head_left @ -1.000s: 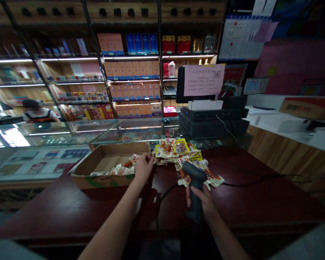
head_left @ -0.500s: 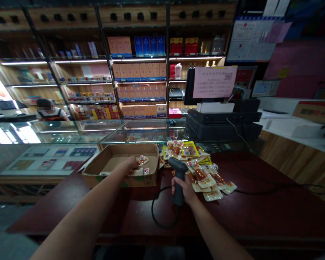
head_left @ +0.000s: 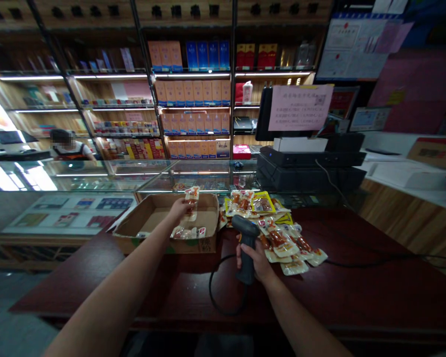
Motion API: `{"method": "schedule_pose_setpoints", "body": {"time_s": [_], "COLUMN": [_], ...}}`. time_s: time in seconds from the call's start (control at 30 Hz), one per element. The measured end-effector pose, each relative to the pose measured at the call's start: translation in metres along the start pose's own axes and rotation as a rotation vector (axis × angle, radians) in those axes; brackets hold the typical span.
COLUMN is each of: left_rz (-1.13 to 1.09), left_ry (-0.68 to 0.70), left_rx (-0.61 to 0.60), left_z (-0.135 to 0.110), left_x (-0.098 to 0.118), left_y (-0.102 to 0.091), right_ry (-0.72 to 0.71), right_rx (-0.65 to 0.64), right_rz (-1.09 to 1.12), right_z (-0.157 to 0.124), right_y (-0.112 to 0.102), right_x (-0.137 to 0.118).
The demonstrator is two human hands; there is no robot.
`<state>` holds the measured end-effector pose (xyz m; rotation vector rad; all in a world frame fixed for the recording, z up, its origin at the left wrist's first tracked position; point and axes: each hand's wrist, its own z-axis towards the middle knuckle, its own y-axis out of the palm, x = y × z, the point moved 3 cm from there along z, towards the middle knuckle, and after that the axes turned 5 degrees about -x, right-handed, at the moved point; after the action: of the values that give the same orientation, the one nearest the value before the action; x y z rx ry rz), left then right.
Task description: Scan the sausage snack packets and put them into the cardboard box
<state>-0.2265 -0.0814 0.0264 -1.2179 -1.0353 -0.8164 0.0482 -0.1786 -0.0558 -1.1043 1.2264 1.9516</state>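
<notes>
My left hand (head_left: pixel 178 208) is closed on a snack packet (head_left: pixel 192 201), a clear and white vacuum pack with reddish-brown food inside, held upright above a cardboard box (head_left: pixel 193 246). Inside the box, a few similar packets lie near its front wall. My right hand (head_left: pixel 258 259) wraps round the grip of a dark grey barcode scanner (head_left: pixel 247 253), whose head points up and away to the left. Its black cable loops on the table. Just right of the scanner lies a heap of snack packets (head_left: pixel 278 240), some with yellow edges.
A dark red wooden table (head_left: pixel 357 292) carries the box and packets. Behind it are a glass display counter (head_left: pixel 204 181) and a black register (head_left: pixel 308 171) with a pink notice (head_left: pixel 299 108). A black cable crosses the table's right side. Another person (head_left: pixel 70 146) is at the far left.
My left hand has lifted a snack packet up out of the cardboard box. My right hand holds the barcode scanner almost as before. The view has shifted slightly.
</notes>
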Motion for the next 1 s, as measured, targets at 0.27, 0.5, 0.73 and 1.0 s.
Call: {"method": "schedule_pose_setpoints", "body": {"time_s": [0.27, 0.5, 0.73, 1.0], "left_rz": [-1.230, -1.381, -1.390, -1.366], "left_ry": [-0.267, -0.490, -0.598, -0.630], "left_rx": [-0.715, -0.777, -0.865, -0.820], "left_z": [-0.057, -0.060, -0.062, -0.062], "left_x": [0.031, 0.012, 0.009, 0.008], "left_y": [0.054, 0.080, 0.077, 0.079], "right_ry": [0.042, 0.011, -0.061, -0.035], "right_rx": [-0.080, -0.061, 0.066, 0.048], "right_rz": [0.037, 0.021, -0.039, -0.050], "right_z": [-0.003, -0.004, -0.002, -0.002], "right_y": [0.007, 0.008, 0.000, 0.000], "right_x": [0.000, -0.003, -0.009, -0.005]}}
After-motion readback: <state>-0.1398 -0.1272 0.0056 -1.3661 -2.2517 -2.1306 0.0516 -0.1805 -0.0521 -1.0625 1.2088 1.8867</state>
